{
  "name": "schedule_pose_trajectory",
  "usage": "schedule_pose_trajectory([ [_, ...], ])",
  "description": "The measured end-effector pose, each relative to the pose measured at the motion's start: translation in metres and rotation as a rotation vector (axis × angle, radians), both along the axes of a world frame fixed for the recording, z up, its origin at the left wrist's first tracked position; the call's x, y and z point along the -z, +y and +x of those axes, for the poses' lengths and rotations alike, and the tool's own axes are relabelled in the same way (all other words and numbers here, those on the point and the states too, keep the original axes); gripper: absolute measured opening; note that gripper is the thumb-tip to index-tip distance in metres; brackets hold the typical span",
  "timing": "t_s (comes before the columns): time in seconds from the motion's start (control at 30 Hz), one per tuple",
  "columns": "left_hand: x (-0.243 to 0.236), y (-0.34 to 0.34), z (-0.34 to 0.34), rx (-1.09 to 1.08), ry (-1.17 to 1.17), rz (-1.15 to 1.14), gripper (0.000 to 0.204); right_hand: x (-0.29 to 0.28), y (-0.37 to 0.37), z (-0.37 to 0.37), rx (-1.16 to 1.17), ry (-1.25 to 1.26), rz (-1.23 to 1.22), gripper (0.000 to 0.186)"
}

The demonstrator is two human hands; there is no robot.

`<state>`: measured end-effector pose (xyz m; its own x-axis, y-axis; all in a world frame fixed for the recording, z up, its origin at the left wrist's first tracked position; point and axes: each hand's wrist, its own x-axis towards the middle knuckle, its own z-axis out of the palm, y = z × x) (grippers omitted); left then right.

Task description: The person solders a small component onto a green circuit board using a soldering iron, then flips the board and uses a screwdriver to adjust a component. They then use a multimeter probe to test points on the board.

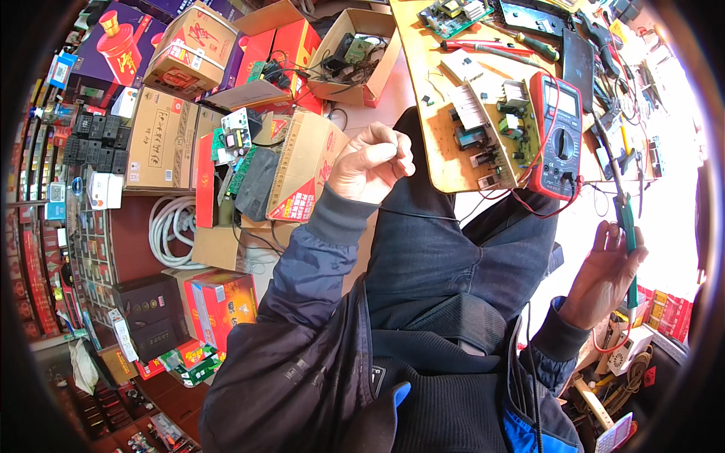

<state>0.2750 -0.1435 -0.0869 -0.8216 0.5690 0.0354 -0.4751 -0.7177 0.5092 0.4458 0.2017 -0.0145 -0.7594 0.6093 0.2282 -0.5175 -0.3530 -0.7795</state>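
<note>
My left hand point(371, 162) is raised beside the table's near left corner, its fingers curled into a closed pinch. Whatever it may hold is hidden or too small to name. A thin black lead point(423, 217) runs from near that wrist across my knees toward the table. At the right, my right hand point(604, 275) grips a long tool with a green handle point(628, 226), which looks like a soldering iron. Its dark shaft points away toward the table, and a red cord hangs from its lower end. A circuit board point(495, 136) with upright components lies at the table edge, next to a red multimeter point(557, 136).
The wooden table point(423, 68) also carries a green circuit board point(455, 16), screwdrivers point(536, 47) and loose leads. To my left stand stacked cartons point(160, 140), an open box of electronic parts point(355, 64) and a coil of white cable point(168, 232). A hammer point(594, 404) lies low at the right.
</note>
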Motion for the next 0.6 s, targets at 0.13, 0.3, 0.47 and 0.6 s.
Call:
schedule_pose_trajectory([
  [0.13,0.000,0.001,-0.001,-0.017,-0.022,-0.024,0.010,0.000,-0.001,0.000,0.039,-0.020,0.000,0.042],
  [0.3,-0.009,0.004,-0.009,-0.218,-0.006,-0.395,0.015,-0.004,0.000,0.002,-0.048,-0.006,0.076,0.040],
  [0.47,-0.016,0.022,-0.024,-0.395,0.201,-0.676,0.023,-0.005,-0.010,-0.003,0.042,-0.068,0.105,0.040],
  [0.6,-0.014,0.045,-0.024,-0.507,0.434,-0.903,0.028,-0.010,-0.019,-0.009,0.007,-0.063,0.121,0.040],
])
